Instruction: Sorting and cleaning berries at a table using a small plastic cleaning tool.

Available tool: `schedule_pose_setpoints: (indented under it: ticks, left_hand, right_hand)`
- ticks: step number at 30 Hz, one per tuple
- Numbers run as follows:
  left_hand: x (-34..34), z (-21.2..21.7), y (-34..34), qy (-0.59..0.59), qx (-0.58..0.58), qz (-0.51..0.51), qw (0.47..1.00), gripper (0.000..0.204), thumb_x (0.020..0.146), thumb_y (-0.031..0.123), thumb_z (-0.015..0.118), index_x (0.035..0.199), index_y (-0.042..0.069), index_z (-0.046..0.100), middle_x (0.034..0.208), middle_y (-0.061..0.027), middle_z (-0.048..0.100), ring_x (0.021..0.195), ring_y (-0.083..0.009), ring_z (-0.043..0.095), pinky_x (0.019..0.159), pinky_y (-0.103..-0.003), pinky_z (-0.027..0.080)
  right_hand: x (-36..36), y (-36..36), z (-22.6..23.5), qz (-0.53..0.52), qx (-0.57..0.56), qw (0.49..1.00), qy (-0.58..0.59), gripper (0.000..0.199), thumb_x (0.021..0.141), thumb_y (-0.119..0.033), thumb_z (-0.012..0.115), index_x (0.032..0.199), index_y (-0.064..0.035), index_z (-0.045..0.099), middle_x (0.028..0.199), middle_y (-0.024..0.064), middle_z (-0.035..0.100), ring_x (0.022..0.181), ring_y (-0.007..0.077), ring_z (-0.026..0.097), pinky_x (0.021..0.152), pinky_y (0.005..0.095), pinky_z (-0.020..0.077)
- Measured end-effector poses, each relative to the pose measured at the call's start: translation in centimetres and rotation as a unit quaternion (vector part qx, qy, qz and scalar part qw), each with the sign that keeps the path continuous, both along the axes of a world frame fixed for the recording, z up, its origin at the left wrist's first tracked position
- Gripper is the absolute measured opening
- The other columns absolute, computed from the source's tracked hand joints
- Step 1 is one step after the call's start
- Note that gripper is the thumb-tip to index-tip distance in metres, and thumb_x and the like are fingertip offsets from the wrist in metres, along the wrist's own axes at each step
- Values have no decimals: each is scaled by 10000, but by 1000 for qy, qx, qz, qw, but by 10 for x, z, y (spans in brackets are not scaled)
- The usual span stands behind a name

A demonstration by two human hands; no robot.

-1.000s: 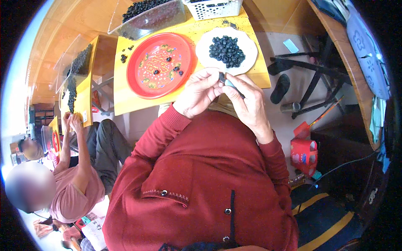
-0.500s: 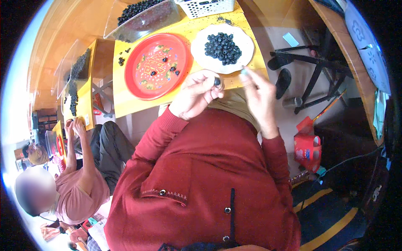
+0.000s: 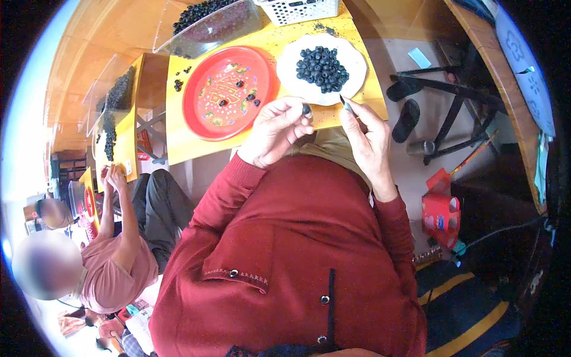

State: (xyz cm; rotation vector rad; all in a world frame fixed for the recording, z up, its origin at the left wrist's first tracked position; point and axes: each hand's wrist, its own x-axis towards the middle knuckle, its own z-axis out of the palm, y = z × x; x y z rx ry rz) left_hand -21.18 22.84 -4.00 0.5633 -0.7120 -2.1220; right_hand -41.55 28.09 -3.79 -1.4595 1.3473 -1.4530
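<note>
Between thumb and fingertips, my left hand pinches a dark round berry, over the table's front edge between the two dishes. My right hand is closed round a small thin tool with a dark pointed tip and a teal part; its exact kind is too small to make out. The tool is a short gap to the right of the berry. Just beyond my right hand, a white plate bears a heap of dark berries. To the left, a round red tray with a printed pattern holds several dark berries.
A clear bin of dark berries and a white perforated basket stand at the back. Loose berries lie left of the tray. At far left, a person works at another table. A black metal frame stands right.
My right hand has turned, and its tool now points up near the plate's front rim. The berry stays pinched in my left hand. The whole view has shifted slightly.
</note>
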Motion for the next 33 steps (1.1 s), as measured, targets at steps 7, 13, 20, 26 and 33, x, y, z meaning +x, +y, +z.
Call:
schedule_pose_setpoints:
  ticks: [7,13,20,26,33]
  left_hand:
    - [54,6,-28,-427,-282,184,839,143,909,83,673,1023,-2,686,925,-62,707,833,-111,653,745,-252,530]
    - [76,5,-49,-650,-406,235,598,176,825,125,722,956,7,711,867,-150,704,751,-210,688,687,-321,535]
    - [16,-3,-53,-607,-566,168,532,172,807,147,729,934,34,706,895,-127,698,797,-260,675,747,-350,534]
    - [-21,-4,-71,-624,-596,82,499,216,787,205,728,953,69,703,901,-121,690,883,-310,642,767,-405,526]
    - [-30,-4,-87,-650,-602,27,463,208,762,180,690,936,67,697,902,-125,691,914,-319,637,790,-426,537]
  right_hand:
    - [-5,1,-10,-13,1,1000,4,321,951,-188,634,1164,51,647,973,145,699,860,164,651,769,279,497]
    - [-10,3,-20,-34,16,999,-25,326,933,-187,657,1158,49,653,970,135,707,835,141,643,749,271,498]
    - [-13,9,-21,-50,27,998,-36,323,931,-184,663,1150,53,654,919,116,710,809,117,629,732,261,497]
    - [-19,15,-23,-73,36,996,-40,325,935,-189,660,1141,62,655,937,119,715,821,112,627,743,261,499]
    - [-25,17,-28,-92,31,993,-72,331,944,-205,658,1134,66,657,916,92,709,817,99,607,733,253,490]
